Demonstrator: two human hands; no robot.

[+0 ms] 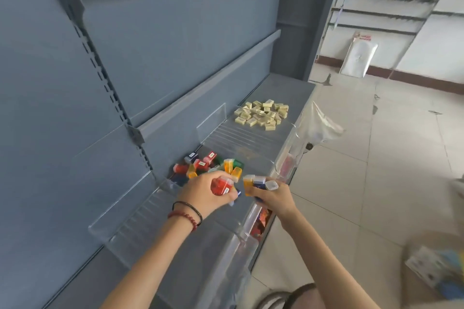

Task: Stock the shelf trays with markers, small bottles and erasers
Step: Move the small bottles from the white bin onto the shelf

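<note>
Our left hand (208, 193) is curled round a red bottle (221, 187), with 2 bracelets (187, 214) on its wrist. Just beside it, our right hand (273, 198) grips a cluster of small bottles: an orange bottle (248, 182), a blue bottle (258, 181) and 1 with a clear cap. Both hands hang over a clear tray (248, 144) on the grey shelf (283, 85). Just beyond the left hand's knuckles a loose pile of bottles (208, 163) in red, orange, green and blue lies in that tray. Well beyond both hands, further along the shelf, sits a heap of pale erasers (262, 114). A clear plastic bag (319, 123) hangs beyond the right hand at the shelf's front edge.
</note>
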